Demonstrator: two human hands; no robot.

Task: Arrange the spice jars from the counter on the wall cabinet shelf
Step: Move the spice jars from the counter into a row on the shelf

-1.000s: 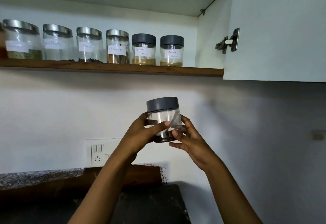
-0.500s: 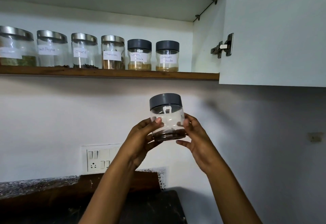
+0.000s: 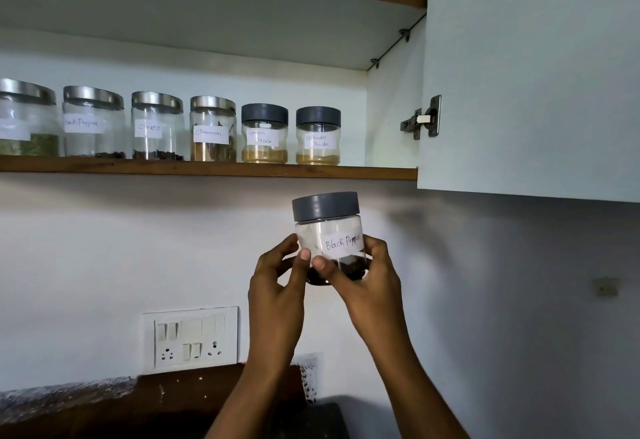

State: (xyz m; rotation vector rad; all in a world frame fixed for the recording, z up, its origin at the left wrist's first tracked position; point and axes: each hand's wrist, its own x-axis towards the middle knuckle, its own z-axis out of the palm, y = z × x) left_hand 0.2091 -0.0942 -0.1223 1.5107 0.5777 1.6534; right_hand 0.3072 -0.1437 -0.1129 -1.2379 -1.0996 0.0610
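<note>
Left hand (image 3: 277, 288) and right hand (image 3: 369, 283) curl their fingers (image 3: 302, 265) round a clear grey-lidded plastic jar (image 3: 327, 227) labelled "Black Pepper", below the wooden cabinet shelf (image 3: 207, 169), whose labelled jars (image 3: 213, 129) read Cloves, Cinnamon, Garam Masala, probably Coriander Powder.

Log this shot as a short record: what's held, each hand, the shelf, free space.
held: black pepper jar, grey lid, below the shelf
left hand: grips jar's lower left
right hand: grips jar's lower right
on shelf: six labelled jars in a row
free space: right of the coriander powder jar
cabinet door: open
</note>
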